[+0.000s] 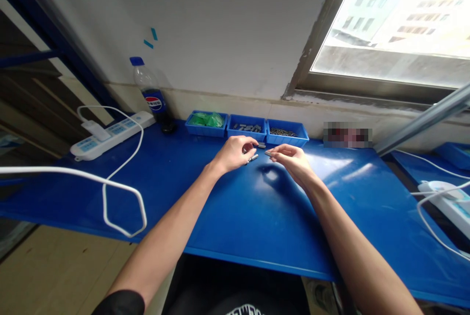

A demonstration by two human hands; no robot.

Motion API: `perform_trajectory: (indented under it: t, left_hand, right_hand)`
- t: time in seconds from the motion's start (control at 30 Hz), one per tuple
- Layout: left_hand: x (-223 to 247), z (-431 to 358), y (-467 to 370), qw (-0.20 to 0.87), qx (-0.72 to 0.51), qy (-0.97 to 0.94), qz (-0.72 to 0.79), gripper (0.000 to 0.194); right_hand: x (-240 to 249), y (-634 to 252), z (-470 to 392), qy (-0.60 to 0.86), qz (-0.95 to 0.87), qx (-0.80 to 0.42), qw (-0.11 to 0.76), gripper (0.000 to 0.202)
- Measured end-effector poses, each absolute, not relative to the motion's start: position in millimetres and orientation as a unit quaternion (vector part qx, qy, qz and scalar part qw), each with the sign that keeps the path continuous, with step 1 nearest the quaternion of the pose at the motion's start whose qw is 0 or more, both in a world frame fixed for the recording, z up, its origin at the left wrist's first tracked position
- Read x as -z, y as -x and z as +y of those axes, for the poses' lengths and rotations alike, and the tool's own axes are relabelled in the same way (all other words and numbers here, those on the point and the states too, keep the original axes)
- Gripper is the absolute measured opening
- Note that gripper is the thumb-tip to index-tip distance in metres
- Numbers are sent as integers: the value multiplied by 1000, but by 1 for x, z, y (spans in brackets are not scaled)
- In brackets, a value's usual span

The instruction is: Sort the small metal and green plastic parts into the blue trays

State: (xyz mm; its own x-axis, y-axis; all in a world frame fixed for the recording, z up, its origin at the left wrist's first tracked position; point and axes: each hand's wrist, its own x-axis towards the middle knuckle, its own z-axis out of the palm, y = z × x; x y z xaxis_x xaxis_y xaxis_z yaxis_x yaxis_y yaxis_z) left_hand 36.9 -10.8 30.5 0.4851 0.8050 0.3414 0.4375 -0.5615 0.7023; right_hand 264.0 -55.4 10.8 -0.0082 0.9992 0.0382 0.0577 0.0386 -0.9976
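Note:
My left hand (237, 152) is over the blue table, its thumb and fingers curled, with a small metal piece (254, 157) at the fingertips; whether it is gripped cannot be made out. My right hand (291, 158) pinches a small metallic piece (269, 153) between thumb and fingers. Another small grey cylinder (261, 146) lies between the hands, just in front of the bins. Behind the hands stand three blue bins: one (206, 131) with green packets, one (245, 134) with grey metal cylinders, one (288, 140) with small dark metal parts.
On the blue table (238, 227), a cola bottle (154, 100) stands at the back left beside a white power strip (113, 134). A white cable (125, 188) loops over the left side. Another power strip (448, 202) and cables lie at right, near a slanted metal bar (426, 119).

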Motion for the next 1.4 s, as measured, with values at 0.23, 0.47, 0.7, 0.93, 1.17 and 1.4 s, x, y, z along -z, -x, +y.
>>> perform_trajectory:
  t: [0.23, 0.47, 0.7, 0.93, 1.17, 1.4]
  left_hand:
    - [-38, -18, -42, 399, -372, -783, 300, 22]
    - [-32, -11, -40, 405, -403, -758, 315, 21]
    - [-35, -7, -34, 413, -419, -743, 319, 19]
    - [-32, -7, -35, 437, -411, -744, 296, 18]
    - [-31, -1, -25, 329, -376, -794, 345, 11]
    - [-27, 4, -21, 231, -393, -792, 406, 14]
  right_hand:
    - [-14, -255, -58, 430, -443, -574, 538, 33]
    - [-8, -250, -57, 433, -436, -599, 514, 40]
    - [-12, -237, -54, 415, -443, -592, 531, 39]
    - [-7, -234, -51, 415, -409, -615, 531, 40]
    - [-6, -237, -48, 441, -488, -537, 528, 30]
    - [-6, -234, -43, 381, -642, -418, 518, 61]
